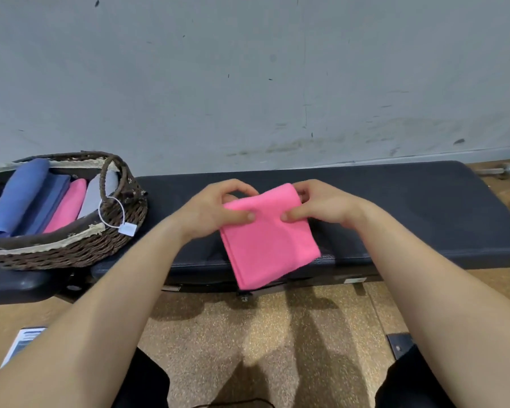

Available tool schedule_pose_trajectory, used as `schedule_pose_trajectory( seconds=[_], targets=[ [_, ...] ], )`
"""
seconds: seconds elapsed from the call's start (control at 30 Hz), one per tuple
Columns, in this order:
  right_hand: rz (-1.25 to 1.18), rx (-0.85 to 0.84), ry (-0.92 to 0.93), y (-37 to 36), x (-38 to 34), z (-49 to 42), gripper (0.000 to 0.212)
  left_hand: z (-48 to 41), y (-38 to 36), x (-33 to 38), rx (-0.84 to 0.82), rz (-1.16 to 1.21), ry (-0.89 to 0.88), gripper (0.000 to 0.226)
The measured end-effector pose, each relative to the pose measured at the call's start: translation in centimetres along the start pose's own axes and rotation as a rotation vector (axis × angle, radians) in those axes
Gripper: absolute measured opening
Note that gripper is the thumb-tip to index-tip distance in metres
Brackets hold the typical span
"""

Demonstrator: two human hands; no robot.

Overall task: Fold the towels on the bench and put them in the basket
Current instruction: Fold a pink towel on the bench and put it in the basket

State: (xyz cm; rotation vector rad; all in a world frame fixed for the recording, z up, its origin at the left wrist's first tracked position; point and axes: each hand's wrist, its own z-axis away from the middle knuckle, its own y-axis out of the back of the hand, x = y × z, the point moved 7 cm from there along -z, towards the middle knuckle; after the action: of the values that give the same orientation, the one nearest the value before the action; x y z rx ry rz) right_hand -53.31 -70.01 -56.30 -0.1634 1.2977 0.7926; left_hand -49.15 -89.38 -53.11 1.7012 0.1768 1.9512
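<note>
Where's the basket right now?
In the head view the basket sits at the far left on the left end of the bench, left of the pink towel that both hands hold, and it already contains folded towels.

Bare bench [409,201] rightward; basket [71,248] blocking the left.

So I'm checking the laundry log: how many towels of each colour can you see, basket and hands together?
Blue: 2, both in the basket
Pink: 2, one in the basket, one held by the left hand and right hand
Grey: 1
Total: 5
</note>
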Motion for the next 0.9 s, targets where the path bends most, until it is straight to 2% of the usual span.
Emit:
schedule_pose_trajectory(
  seconds=[0.1, 0.13, 0.2, 0.3, 0.53, 0.7, 0.83, 0.9],
  targets=[
    [0.007, -0.027, -0.052, 0.0, 0.6, -0.2, 0.03, -0.9, 1.7, -2.5, 0.172, 0.063, 0.147, 0.044],
    [0.043, 0.001, -0.09, 0.2, 1.0, -0.3, 0.027, -1.0, 1.6, -3.3, 0.165, 0.101, 0.204, 0.044],
    [0.093, 0.057, -0.171, 0.6, 2.0, -0.5, 0.026, -1.5, 1.7, -4.3, 0.14, 0.03, 0.265, 0.033],
    [0.018, 0.083, -0.239, 0.9, 2.7, -0.7, 0.028, -1.8, 2.1, -4.2, 0.175, -0.052, 0.275, 0.02],
    [-0.175, 0.1, -0.253, 1.2, 2.3, -0.3, 0.021, -1.7, 1.0, -3.8, 0.151, 0.253, 0.285, 0.019],
    [-0.21, 0.173, -0.18, 1.5, 1.6, 0.0, 0.02, -1.1, 1.6, -2.8, 0.151, 0.233, 0.181, 0.023],
    [-0.199, 0.162, -0.124, 1.5, 1.5, 0.7, 0.023, -0.6, 1.6, -2.0, 0.114, 0.057, 0.038, 0.023],
    [-0.204, 0.152, -0.1, 1.5, 1.8, 1.2, 0.025, -0.1, 1.4, -1.9, 0.115, -0.105, -0.03, 0.025]
  ],
)
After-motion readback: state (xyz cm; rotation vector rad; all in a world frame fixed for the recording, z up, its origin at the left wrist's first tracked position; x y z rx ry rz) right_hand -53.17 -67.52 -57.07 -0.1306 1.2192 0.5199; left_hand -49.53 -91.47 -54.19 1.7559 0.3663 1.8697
